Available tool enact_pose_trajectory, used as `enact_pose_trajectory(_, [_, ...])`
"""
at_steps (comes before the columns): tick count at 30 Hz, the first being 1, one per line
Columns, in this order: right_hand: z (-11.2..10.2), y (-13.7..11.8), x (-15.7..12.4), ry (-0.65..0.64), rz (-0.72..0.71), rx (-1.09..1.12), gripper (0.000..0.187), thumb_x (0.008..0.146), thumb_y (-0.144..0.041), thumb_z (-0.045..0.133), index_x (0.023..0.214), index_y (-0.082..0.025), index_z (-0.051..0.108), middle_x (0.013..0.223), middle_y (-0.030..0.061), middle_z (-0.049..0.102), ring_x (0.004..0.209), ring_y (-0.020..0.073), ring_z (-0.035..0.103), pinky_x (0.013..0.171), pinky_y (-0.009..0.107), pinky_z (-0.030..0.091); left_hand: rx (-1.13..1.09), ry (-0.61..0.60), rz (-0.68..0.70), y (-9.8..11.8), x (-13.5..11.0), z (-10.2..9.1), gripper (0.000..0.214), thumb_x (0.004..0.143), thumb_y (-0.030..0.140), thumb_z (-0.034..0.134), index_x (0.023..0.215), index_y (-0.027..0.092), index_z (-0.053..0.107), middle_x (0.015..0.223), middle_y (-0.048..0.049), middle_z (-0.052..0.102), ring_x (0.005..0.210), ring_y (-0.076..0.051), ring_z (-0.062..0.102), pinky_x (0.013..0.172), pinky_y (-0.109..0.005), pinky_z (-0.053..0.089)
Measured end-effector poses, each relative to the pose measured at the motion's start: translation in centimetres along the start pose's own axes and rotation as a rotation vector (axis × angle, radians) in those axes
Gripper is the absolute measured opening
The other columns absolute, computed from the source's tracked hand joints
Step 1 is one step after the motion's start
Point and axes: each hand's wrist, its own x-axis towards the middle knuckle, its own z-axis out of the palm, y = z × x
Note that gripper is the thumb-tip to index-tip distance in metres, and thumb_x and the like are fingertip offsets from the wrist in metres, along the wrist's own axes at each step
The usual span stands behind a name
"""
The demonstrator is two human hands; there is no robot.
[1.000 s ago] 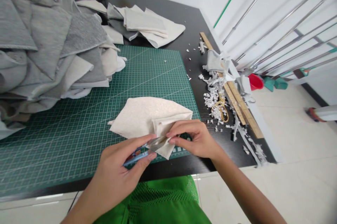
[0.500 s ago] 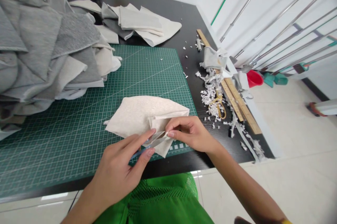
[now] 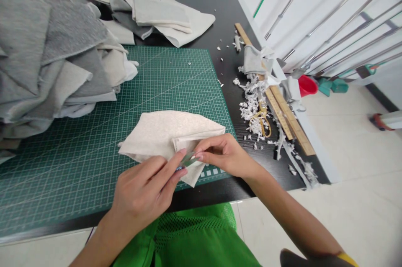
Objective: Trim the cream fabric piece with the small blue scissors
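Observation:
A folded cream fabric piece (image 3: 163, 133) lies on the green cutting mat (image 3: 94, 150) near the table's front edge. My left hand (image 3: 144, 191) is closed round small blue-handled thread snips (image 3: 187, 160), whose metal blades point at the fabric's folded lower corner. My right hand (image 3: 222, 155) pinches that corner of the fabric, its fingertips right beside the blade tips.
A heap of grey and cream fabric (image 3: 47, 49) covers the mat's left side. More folded pieces (image 3: 163, 20) lie at the back. A wooden ruler (image 3: 276, 99), gold scissors (image 3: 262, 122) and white fabric scraps (image 3: 251, 103) sit along the black table's right edge. A green mesh bag (image 3: 188, 237) hangs below.
My left hand has closed further over the snips, hiding the blue handle, and the blades have moved in to the pinched corner. The view has shifted slightly.

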Motion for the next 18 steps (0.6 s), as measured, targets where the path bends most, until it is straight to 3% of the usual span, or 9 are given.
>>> enact_pose_trajectory(6, [-0.36,-0.3,0.24,-0.034,0.068,0.066,0.018,0.081,-0.031,0.081,0.082,-0.014,0.078,0.071,0.0001,0.07,0.063,0.0089,0.056,0.062,0.023,0.045,0.093,-0.057,0.106,-0.32,0.36,-0.28,0.046,0.093,0.016,0.07,0.137,0.012,0.058,0.072,0.0032,0.063,0.062,-0.01,0.059,0.059,-0.028,0.045])
enact_pose_trajectory(12, [-0.65,-0.08,0.34,-0.1,0.087,0.099,0.023,0.08,-0.037,0.082,0.082,-0.014,0.078,0.073,0.001,0.072,0.069,0.0111,0.061,0.068,0.025,0.051,0.105,-0.074,0.159,-0.64,0.76,-0.52,0.047,0.09,0.012,0.073,0.136,0.012,0.06,0.07,0.0043,0.059,0.058,-0.008,0.054,0.058,-0.029,0.041])
enact_pose_trajectory(18, [-0.83,-0.03,0.34,-0.124,0.136,0.166,0.015,0.08,-0.028,0.081,0.083,-0.014,0.078,0.076,0.0009,0.074,0.07,0.0097,0.063,0.072,0.024,0.05,0.081,-0.079,0.183,-0.81,0.74,-0.56,0.049,0.088,0.01,0.074,0.134,0.014,0.061,0.071,0.0043,0.059,0.06,-0.009,0.052,0.058,-0.029,0.039])
